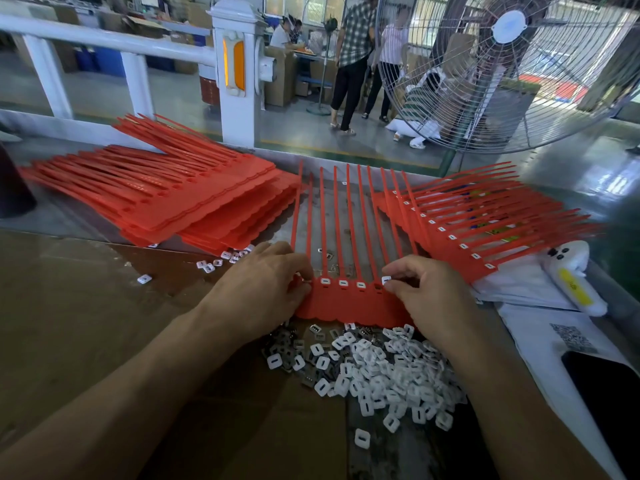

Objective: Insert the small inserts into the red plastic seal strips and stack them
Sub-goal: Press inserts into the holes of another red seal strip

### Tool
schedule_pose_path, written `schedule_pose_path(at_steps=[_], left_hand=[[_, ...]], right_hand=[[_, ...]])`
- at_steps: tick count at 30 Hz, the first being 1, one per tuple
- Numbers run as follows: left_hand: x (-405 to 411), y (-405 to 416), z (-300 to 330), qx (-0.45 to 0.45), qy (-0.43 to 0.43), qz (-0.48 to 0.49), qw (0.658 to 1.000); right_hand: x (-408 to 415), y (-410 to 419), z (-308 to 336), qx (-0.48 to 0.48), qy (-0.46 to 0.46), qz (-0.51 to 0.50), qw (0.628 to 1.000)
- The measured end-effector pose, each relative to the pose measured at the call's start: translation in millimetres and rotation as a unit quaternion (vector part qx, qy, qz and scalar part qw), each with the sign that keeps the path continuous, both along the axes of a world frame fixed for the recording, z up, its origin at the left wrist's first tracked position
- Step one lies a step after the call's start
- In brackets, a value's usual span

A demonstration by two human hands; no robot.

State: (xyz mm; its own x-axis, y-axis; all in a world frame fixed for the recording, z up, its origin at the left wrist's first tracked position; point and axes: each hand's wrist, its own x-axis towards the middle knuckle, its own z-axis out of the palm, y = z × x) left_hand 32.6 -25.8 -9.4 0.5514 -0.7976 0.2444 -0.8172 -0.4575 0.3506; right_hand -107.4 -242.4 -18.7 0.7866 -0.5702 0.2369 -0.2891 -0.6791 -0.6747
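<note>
At the far left a dark object [14, 188] is cut off by the frame edge, so what it is cannot be told. Next to it a tall stack of red strips [194, 199] lies on the surface [86, 223], tails fanned toward the white railing [114, 46]; a few loose white inserts [221, 259] sit at its near edge.

The left hand [263, 289] comes in low from the bottom left, palm down, fingertips curled and pinching the left end of the red strip sheet [346, 303] being worked on; what lies under its fingertips is hidden. The sheet lies flat between both hands, tails pointing away, with three white inserts already seated in a row along its head.

Below it spreads a pile of inserts [381, 372], white ones mixed with grey metal pieces.

The right hand [426, 292] arches over the sheet's right end, thumb and forefinger pinching a single insert [386, 280] at a slot.

Further right, a second stack [485, 230] of filled strips fans out. Beyond lie white paper [540, 344] with a QR code too blurred to read, a white gadget [571, 278] with an illegible yellow label, and a black phone [606, 396] cut off at the edge.
</note>
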Motion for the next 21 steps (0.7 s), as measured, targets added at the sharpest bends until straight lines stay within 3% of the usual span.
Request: schedule_pose_path(at_steps=[21], left_hand=[[0.1,0.4,-0.4,0.0,0.0,0.002,1.0]], right_hand=[[-4.4,8.4,7.3,-0.05,0.032,0.019,0.998]])
